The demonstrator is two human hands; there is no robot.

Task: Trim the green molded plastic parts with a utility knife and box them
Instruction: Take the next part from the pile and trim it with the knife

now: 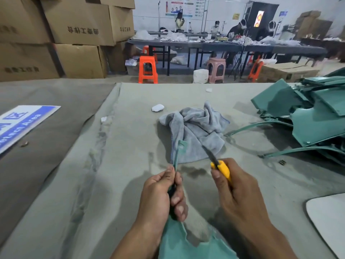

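My left hand (160, 195) grips a green molded plastic part (179, 242) by its narrow arm, which points up and away from me and ends in a small tab. The part's wide body hangs between my forearms at the bottom edge. My right hand (235, 191) holds a yellow utility knife (221, 168) with its dark blade out, pointing up and left. The blade is clear of the part, a little to its right. A pile of green molded parts (306, 116) lies on the table at the right.
A crumpled grey towel (196, 131) lies just beyond my hands. A small white case (157, 107) sits farther back. A blue and white sign (20, 124) lies at the left, a white board (328, 219) at the right edge. Stacked cardboard boxes (74, 34) stand back left.
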